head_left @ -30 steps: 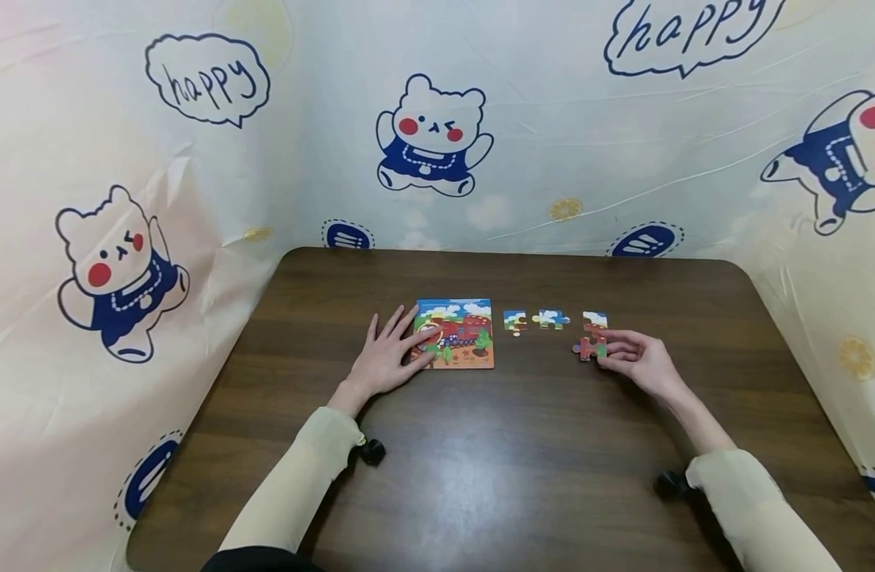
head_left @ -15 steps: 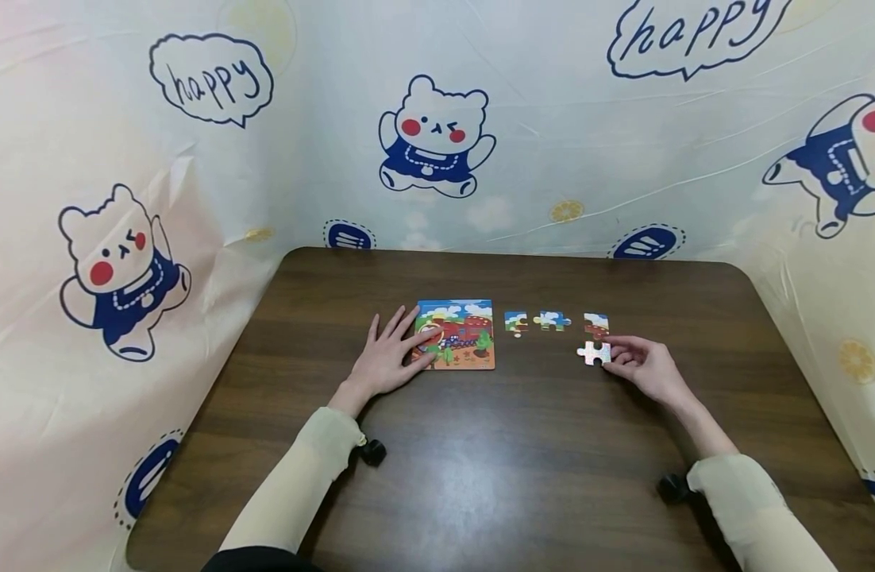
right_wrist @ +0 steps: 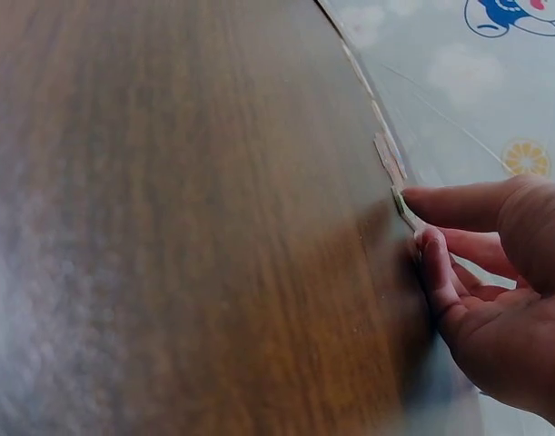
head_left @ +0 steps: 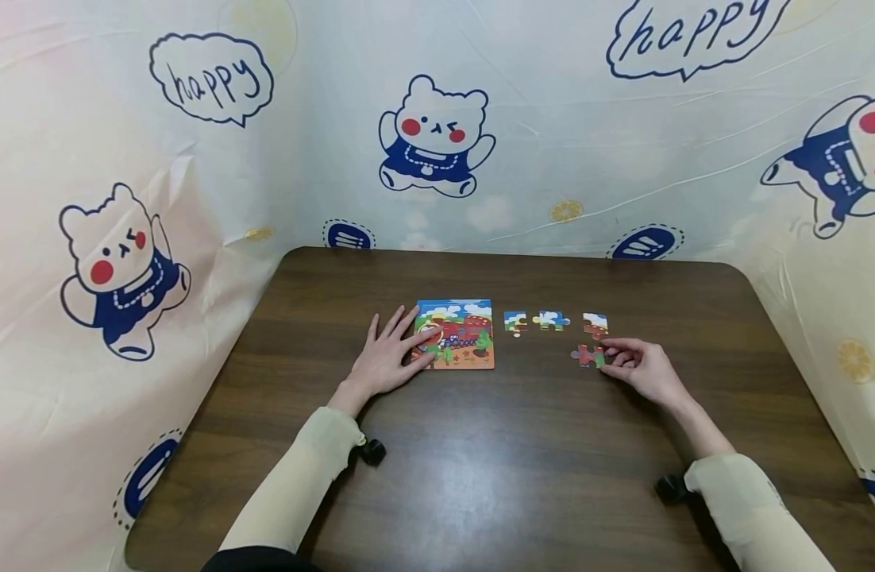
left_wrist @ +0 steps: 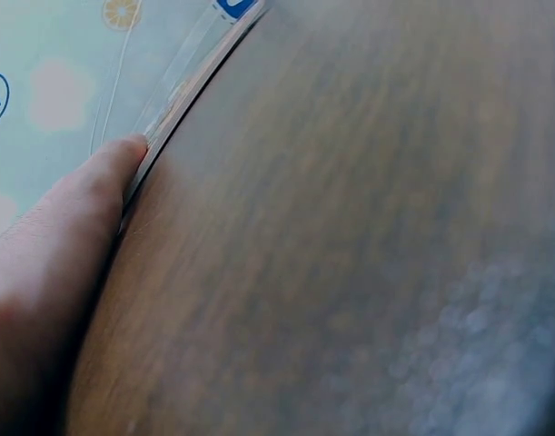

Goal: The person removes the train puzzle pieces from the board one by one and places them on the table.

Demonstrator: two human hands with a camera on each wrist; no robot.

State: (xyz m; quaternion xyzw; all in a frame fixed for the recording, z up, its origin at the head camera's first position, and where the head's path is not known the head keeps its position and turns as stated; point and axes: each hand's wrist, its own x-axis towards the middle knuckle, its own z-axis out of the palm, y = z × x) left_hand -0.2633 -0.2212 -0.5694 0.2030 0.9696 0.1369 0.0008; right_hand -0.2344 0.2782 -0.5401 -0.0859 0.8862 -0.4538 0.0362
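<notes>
My left hand (head_left: 383,361) lies with spread, straight fingers over the left side of a square picture board (head_left: 462,334), which shows a red train, cactuses and clouds. Between thumb and index finger, my right hand (head_left: 645,367) pinches a red and green jigsaw piece (head_left: 587,356) by its right edge. Just beyond it lies a red, white and blue jigsaw piece (head_left: 595,323). In the right wrist view the pinched piece (right_wrist: 401,204) appears edge-on at the fingertips. The left wrist view shows only my left thumb (left_wrist: 86,209) by the thin board edge.
Two more jigsaw pieces lie right of the board: one with a small knob at its bottom (head_left: 514,321) and a blue and white one (head_left: 551,319). The brown wooden table (head_left: 473,461) meets a printed cloth (head_left: 537,143) at its back and sides.
The pinched piece looked white half a second ago; its coloured print shows again now. It sits slightly nearer me than one second ago. My left hand and the board have not moved.
</notes>
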